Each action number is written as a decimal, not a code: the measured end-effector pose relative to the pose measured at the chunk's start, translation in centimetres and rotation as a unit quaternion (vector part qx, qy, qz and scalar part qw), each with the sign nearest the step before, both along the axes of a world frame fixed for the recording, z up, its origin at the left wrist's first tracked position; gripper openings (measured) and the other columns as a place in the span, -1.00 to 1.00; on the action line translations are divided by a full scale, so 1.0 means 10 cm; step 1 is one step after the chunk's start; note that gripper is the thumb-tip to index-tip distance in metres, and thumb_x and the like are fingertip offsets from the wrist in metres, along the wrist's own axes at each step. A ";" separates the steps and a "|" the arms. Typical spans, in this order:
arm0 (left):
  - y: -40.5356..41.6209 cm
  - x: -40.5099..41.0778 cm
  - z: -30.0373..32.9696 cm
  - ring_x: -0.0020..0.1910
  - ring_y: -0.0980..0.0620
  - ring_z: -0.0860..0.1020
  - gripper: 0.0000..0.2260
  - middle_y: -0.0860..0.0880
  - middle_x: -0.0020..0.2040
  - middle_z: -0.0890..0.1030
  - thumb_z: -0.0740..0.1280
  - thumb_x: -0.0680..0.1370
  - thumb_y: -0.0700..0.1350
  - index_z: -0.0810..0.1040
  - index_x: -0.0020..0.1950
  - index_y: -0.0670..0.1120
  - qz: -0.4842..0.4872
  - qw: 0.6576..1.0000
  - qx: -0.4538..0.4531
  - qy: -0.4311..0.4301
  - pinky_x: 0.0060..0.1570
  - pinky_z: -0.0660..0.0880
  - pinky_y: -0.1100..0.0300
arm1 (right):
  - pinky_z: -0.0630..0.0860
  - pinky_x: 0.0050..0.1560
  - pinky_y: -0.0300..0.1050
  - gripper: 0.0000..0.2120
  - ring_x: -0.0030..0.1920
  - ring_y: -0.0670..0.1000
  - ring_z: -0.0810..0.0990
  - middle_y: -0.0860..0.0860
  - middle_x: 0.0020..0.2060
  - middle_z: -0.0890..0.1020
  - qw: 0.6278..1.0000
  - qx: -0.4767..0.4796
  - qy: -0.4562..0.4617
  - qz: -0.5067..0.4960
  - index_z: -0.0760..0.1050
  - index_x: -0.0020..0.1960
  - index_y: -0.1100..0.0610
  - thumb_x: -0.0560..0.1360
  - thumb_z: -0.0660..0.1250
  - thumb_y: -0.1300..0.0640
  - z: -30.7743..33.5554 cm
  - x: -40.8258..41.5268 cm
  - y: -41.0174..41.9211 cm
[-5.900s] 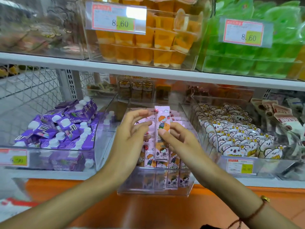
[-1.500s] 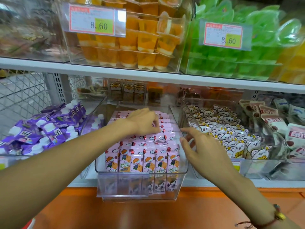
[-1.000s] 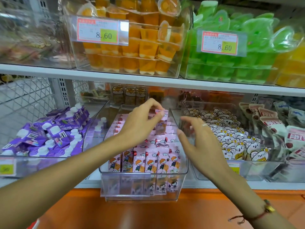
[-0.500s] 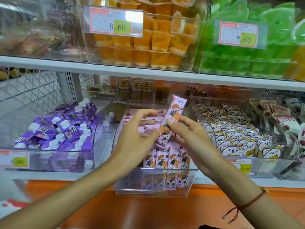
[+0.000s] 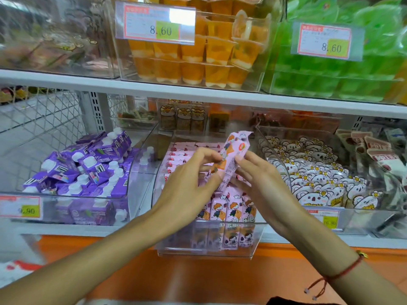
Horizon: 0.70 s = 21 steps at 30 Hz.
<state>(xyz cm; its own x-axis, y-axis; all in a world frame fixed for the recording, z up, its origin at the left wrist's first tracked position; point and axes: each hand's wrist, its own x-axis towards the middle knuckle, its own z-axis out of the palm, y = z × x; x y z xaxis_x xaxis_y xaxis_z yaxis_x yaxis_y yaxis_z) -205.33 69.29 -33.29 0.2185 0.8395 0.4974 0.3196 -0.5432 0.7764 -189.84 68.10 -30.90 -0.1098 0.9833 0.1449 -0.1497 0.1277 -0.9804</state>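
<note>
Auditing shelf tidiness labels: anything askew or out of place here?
One pink pouch is out of its rows, held tilted above the clear bin by the left hand and right hand. On the upper shelf, one orange jelly cup lies tipped on its side atop the stack. The purple pouches sit jumbled, not in rows.

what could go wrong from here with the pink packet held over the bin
1. The pink packet is only pinched between fingertips of the left hand and right hand, so it might slip and land outside the clear bin.
2. Pushing it down among the others may topple the upright front row of packets.
</note>
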 end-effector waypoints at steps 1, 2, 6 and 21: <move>-0.01 0.00 -0.01 0.14 0.33 0.50 -0.82 0.34 0.10 0.54 0.32 0.57 -0.02 0.40 0.08 0.22 0.003 1.000 0.009 0.026 0.12 0.47 0.25 | 0.57 -0.06 -0.33 -0.79 -0.01 -0.18 0.65 -0.11 -0.01 0.70 1.000 0.005 -0.010 -0.016 0.54 0.18 0.04 0.60 0.21 0.15 -0.01 0.00 0.00; -0.01 0.01 -0.01 0.17 0.34 0.46 -0.80 0.33 0.13 0.51 0.34 0.55 0.00 0.39 0.10 0.24 0.013 0.998 0.024 0.049 0.15 0.45 0.28 | 0.58 -0.08 -0.32 -0.80 -0.05 -0.17 0.66 -0.09 -0.04 0.70 0.999 0.008 -0.012 -0.039 0.54 0.18 0.06 0.58 0.26 0.17 -0.03 0.00 0.00; -0.01 0.02 -0.02 0.12 0.31 0.43 -0.64 0.30 0.14 0.44 0.44 0.43 0.10 0.41 0.16 0.20 0.064 0.992 0.081 0.075 0.04 0.40 0.41 | 0.61 -0.12 -0.25 -0.77 -0.09 -0.05 0.69 0.02 -0.07 0.68 0.994 0.031 0.005 -0.105 0.53 0.06 0.08 0.43 0.45 0.21 -0.06 -0.01 0.01; 0.00 -0.08 0.31 -0.21 0.13 0.69 -0.81 -0.01 -0.10 0.72 0.47 0.33 0.11 0.74 -0.16 0.05 -0.112 0.900 -0.346 -0.241 -0.29 0.58 0.32 | 0.52 -0.10 -0.36 -0.81 -0.03 -0.18 0.60 -0.11 -0.01 0.63 0.969 0.148 -0.177 -0.084 0.54 0.09 -0.04 0.56 0.22 -0.05 0.04 0.02 -0.06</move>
<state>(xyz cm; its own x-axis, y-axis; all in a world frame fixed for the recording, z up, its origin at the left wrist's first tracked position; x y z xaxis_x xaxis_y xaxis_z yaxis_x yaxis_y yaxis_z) -206.10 69.27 -30.15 0.3194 0.9466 -0.0445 -0.2031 0.1143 0.9725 -189.67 67.51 -30.52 -0.0459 0.9129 0.4057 0.2369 0.4044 -0.8833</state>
